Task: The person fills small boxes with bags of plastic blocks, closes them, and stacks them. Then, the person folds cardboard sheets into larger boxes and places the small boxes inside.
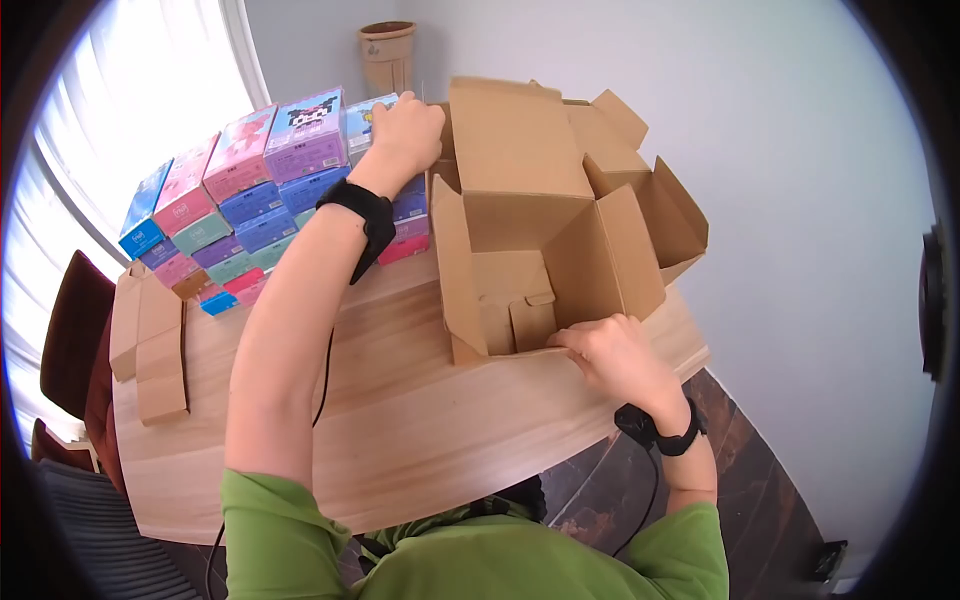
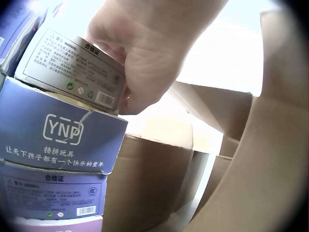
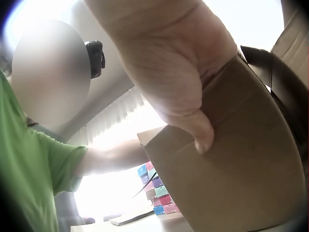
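My left hand [image 1: 408, 132] grips a small toy box [image 1: 360, 125] on the top row of a stack, at its right end. In the left wrist view that box's pale printed side [image 2: 72, 70] rests on a blue box marked YNP [image 2: 63, 128], and the fingers curl over its far end. My right hand [image 1: 622, 358] holds the near edge of an open cardboard box [image 1: 575, 275]. The right wrist view shows the thumb [image 3: 205, 137] against the box's outer wall [image 3: 241, 159], while the other fingers are hidden behind the edge. Inside, a small cardboard flap [image 1: 532, 322] stands near the bottom.
The stack of colourful toy boxes [image 1: 265, 235] stands several layers high at the left. A second open carton [image 1: 665, 215] sits behind the first. Folded cardboard [image 1: 160, 345] lies at the wooden table's [image 1: 400, 420] left edge. A bin [image 1: 388, 55] stands by the wall.
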Demonstrator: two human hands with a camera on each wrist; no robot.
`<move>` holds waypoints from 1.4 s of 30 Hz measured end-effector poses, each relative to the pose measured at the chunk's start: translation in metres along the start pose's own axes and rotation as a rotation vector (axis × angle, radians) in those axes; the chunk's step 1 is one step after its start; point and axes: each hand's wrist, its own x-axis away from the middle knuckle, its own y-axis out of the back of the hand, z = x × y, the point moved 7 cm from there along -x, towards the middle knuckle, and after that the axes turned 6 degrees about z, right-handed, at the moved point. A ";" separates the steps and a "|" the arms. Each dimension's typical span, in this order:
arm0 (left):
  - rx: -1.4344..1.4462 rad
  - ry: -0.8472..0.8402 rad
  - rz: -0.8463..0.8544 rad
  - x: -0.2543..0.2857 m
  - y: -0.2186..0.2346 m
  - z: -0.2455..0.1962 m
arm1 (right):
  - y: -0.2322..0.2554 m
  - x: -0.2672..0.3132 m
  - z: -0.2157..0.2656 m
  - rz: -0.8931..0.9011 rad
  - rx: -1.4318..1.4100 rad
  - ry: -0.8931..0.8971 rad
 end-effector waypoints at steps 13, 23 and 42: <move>0.107 -0.088 -0.126 0.005 0.001 0.003 | 0.018 -0.029 -0.004 0.207 -0.016 0.081; 0.201 -0.079 -0.253 0.011 0.003 0.011 | 0.029 -0.015 -0.021 0.307 -0.193 0.035; 0.006 -0.021 -0.036 0.014 -0.003 0.002 | 0.048 -0.024 -0.034 0.448 -0.337 0.149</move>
